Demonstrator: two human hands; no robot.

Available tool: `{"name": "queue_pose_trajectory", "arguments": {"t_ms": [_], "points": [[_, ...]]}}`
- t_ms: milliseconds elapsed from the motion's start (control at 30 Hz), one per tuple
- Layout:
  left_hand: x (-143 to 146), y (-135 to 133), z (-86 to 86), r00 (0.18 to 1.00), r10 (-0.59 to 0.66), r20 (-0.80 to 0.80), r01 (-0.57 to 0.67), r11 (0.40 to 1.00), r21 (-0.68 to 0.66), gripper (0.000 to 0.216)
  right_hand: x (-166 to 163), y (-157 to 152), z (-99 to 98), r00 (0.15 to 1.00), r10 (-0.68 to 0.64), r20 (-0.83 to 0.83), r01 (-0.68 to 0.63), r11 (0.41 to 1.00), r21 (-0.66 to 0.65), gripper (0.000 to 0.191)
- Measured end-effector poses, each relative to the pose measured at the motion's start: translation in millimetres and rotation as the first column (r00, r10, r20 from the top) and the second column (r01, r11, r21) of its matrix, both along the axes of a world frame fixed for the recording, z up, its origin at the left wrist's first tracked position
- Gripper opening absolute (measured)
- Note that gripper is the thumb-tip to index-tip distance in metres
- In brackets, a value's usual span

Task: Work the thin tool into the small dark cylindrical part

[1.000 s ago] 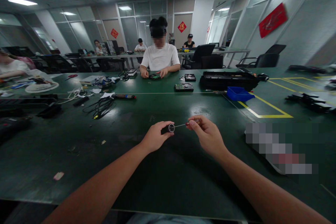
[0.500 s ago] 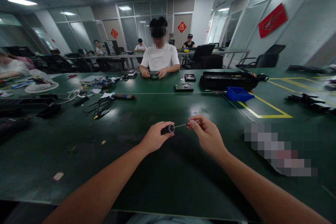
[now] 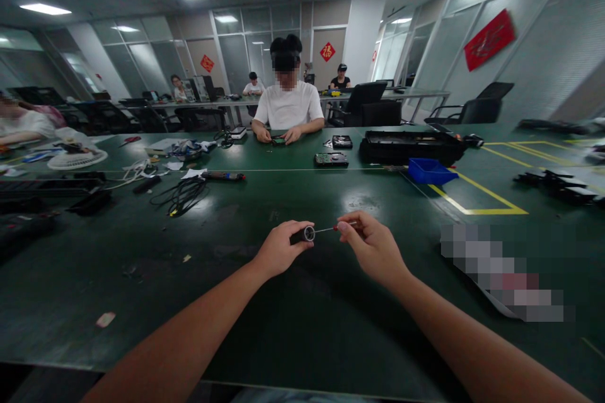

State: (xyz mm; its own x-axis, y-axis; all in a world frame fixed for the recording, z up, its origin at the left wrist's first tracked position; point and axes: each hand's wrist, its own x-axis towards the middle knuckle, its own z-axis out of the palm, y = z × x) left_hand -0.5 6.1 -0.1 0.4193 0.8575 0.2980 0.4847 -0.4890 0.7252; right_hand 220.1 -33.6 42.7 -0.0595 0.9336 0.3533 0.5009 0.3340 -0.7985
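Note:
My left hand [image 3: 278, 247] is closed around a short black cylinder with a silver ring at its end [image 3: 306, 234], held above the dark green table [image 3: 236, 302]. My right hand [image 3: 368, 244] pinches a thin screwdriver [image 3: 331, 227] by its reddish handle. The metal shaft points left and its tip meets the cylinder's open end. Both hands hover near the table's middle, close to me.
A person in a white shirt [image 3: 289, 105] sits across the table handling a small part. A blue bin [image 3: 429, 170], a long black case [image 3: 410, 145], hard drives [image 3: 331, 158], tangled cables [image 3: 182, 194] and a pixelated patch [image 3: 501, 271] lie around. Other people sit farther back.
The hands and the screwdriver stay almost in place; the view has dipped slightly, so everything sits a little lower in the frame.

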Motion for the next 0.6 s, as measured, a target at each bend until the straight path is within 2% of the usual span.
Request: {"name": "queue_pose_trajectory", "arguments": {"t_ms": [167, 333, 600], "points": [[1.4, -1.7, 1.9, 1.000, -0.013, -0.013, 0.013, 1.000, 0.002, 0.038, -0.9, -1.2, 1.9, 1.000, -0.028, -0.015, 0.027, 0.999, -0.027, 0.020], [1.9, -1.9, 2.7, 1.000, -0.018, -0.024, 0.018, 1.000, 0.008, 0.038, -0.3, -0.5, 2.4, 0.998, -0.043, 0.045, 0.045, 0.997, -0.056, 0.034], [1.0, -0.6, 1.2, 0.999, 0.014, -0.034, -0.013, 1.000, 0.017, 0.041, -0.1, 1.9, -1.8, 1.000, -0.012, 0.008, 0.012, 0.999, -0.039, 0.027]]}}
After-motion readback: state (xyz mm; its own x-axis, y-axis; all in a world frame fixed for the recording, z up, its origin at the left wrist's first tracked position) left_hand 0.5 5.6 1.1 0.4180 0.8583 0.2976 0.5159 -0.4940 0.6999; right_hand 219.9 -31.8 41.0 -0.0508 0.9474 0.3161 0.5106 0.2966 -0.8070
